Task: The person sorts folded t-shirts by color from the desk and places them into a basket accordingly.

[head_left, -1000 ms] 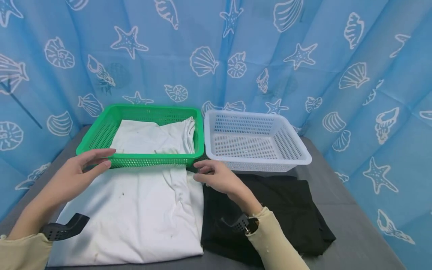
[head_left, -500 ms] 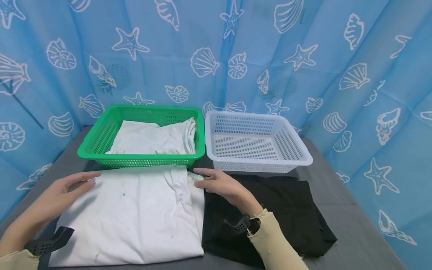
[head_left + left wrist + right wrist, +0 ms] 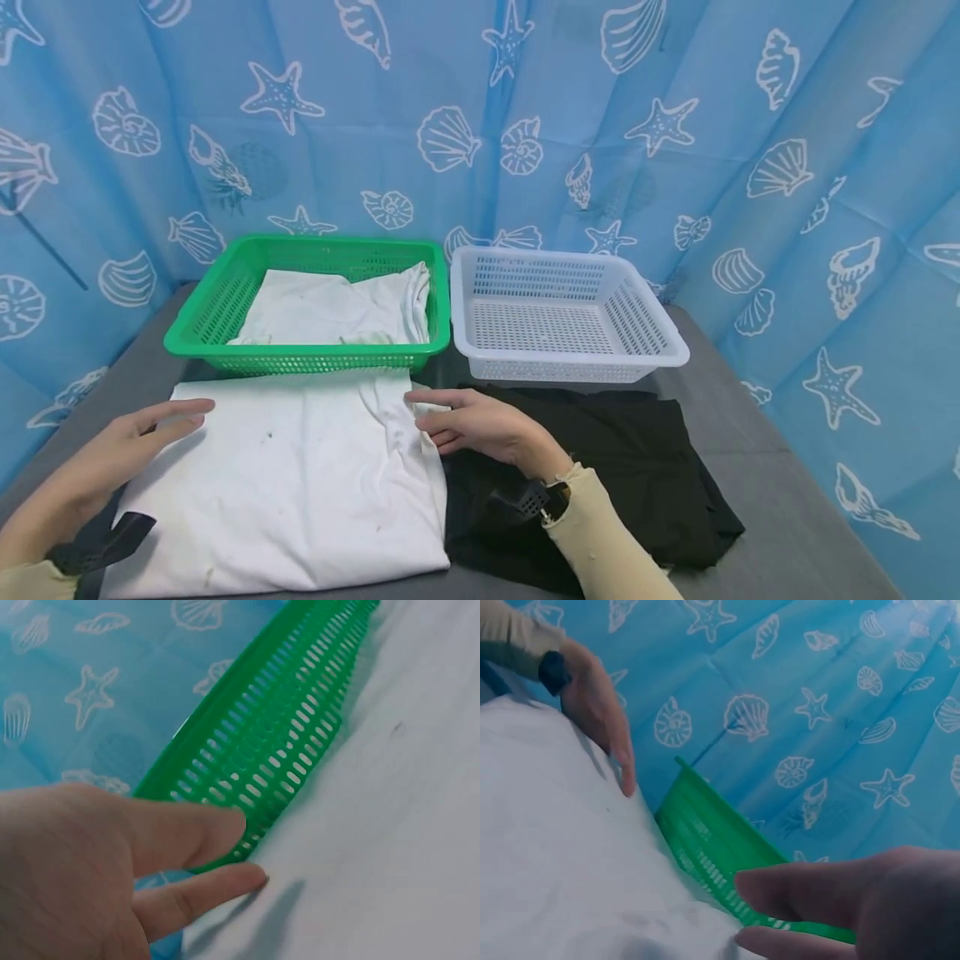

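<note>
A folded white garment (image 3: 292,483) lies on the grey table in front of the green basket (image 3: 195,321). My left hand (image 3: 161,421) has straight fingers that reach its far left corner, with fingertips (image 3: 251,877) at the cloth's edge. My right hand (image 3: 442,417) lies with loose fingers on the garment's right edge, where it meets a black garment (image 3: 637,467). Neither hand grips anything. The green basket holds another white garment (image 3: 337,308). In the right wrist view my left hand (image 3: 607,727) hovers over the white cloth (image 3: 555,862).
A white basket (image 3: 675,346) with nothing in it stands to the right of the green one, behind the black garment. A blue curtain with shell and starfish prints (image 3: 480,108) closes in the table on all sides. Bare grey tabletop (image 3: 780,500) shows at the right.
My left hand has come down from the green basket's front rim to the white garment's far left corner. My right hand has slid slightly left onto the garment's right edge.
</note>
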Demonstrator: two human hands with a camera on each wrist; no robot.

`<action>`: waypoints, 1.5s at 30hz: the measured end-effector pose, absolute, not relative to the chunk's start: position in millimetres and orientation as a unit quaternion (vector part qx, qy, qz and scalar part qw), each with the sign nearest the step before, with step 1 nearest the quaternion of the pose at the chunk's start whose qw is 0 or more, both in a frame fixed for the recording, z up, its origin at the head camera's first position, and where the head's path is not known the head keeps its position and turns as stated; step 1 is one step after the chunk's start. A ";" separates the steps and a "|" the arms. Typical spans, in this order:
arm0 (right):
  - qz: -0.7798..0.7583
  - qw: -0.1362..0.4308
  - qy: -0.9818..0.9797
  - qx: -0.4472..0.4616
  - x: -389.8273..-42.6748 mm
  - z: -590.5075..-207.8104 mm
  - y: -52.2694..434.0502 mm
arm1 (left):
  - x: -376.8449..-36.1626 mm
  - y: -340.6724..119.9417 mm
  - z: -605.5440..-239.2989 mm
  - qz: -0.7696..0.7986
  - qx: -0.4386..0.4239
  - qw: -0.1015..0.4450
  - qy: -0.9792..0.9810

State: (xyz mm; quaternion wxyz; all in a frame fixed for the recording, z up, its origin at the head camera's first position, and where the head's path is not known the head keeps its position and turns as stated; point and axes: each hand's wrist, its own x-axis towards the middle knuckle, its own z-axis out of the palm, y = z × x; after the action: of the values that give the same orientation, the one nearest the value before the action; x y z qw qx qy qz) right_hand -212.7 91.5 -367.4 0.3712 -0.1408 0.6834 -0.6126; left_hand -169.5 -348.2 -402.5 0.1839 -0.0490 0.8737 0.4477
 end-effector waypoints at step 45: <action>-0.489 0.146 0.844 -0.165 -192.4 -365.5 66.6 | -159.1 -336.4 -407.8 0.316 -0.047 -0.039 0.947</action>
State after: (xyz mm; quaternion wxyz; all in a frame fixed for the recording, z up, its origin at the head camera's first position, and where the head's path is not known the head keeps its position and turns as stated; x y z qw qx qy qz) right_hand -192.4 66.6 -365.5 0.1457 -0.1649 0.8440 -0.4892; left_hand -159.1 -336.4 -407.8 -0.0392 -0.0472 0.9469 0.3157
